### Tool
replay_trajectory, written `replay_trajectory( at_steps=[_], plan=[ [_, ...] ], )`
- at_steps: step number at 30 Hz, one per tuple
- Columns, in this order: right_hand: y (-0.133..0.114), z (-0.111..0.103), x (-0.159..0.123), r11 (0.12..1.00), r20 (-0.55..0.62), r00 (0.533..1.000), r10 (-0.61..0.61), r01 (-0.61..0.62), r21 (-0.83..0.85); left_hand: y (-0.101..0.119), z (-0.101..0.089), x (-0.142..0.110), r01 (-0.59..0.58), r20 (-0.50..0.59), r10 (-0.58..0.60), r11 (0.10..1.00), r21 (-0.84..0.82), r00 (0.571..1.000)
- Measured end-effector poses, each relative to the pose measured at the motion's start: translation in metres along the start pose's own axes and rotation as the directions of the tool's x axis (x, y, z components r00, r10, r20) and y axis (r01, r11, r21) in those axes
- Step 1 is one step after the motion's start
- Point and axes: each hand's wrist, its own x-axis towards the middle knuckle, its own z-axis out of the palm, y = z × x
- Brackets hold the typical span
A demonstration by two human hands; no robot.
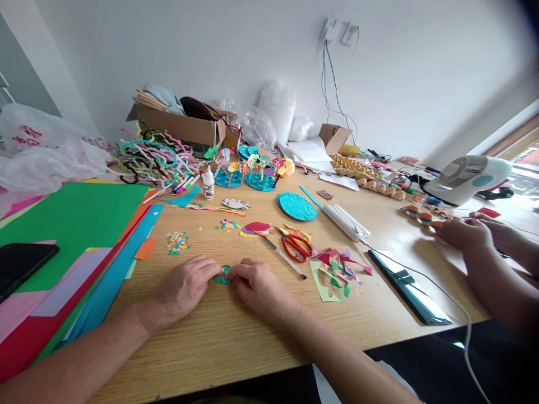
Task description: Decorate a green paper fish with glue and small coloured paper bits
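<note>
A small rounded green paper cutout (222,275) with darker and red marks lies between my hands at the table's front. My left hand (185,287) has its fingers together on the cutout's left edge. At its right edge, my right hand (261,292) pinches with thumb and forefinger; the fingertips are partly hidden. Beyond my hands are two heaps of paper confetti (178,243), colored paper cutouts (257,227), red-handled scissors (296,247) and a pen (284,257). Paper scraps (326,280) lie right of my right hand.
Stacked colored paper (84,224) with a black phone (25,266) covers the left side. A glue bottle (208,184), pipe cleaners (155,157) and blue discs (297,206) stand farther back. On the right are a power strip (346,221), a fan (467,177) and another person's hands (467,233).
</note>
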Motion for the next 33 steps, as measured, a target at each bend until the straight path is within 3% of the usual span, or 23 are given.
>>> replay_trajectory(
  at_steps=[33],
  plan=[
    [0.0033, 0.0019, -0.0002, 0.998, -0.045, 0.999, -0.025, 0.027, 0.055, 0.0019, -0.0011, 0.0008, -0.021, -0.024, 0.022, 0.999, 0.027, 0.999]
  ],
)
